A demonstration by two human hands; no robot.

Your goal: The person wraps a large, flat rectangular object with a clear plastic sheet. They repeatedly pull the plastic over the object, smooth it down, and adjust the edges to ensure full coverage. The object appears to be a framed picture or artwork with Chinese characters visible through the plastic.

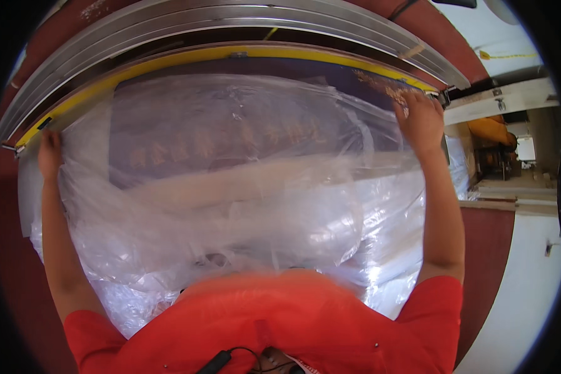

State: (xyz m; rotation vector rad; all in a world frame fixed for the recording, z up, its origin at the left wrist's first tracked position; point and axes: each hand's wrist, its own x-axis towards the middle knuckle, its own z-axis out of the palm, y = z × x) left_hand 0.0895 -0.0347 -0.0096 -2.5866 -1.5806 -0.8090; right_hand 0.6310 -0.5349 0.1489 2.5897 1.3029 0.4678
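A wide clear plastic sheet (243,212) stretches between my two hands in front of my red shirt. Through it shows a dark purple panel (349,76) with a row of gold characters and a gold pattern at its far right corner. At the left end of the sheet, the fingers of my left hand (50,154) are closed on its edge, close to a yellow strip (293,52). My right hand (422,124) has its fingers curled over the sheet at the far right corner, beside the gold pattern. The fingertips are partly hidden.
Beyond the yellow strip runs a long ribbed metal rail (243,23), with small metal fittings (444,95) at the strip's right end. More crumpled plastic (393,249) lies below the sheet. A white wall and an open doorway (511,149) are at the right.
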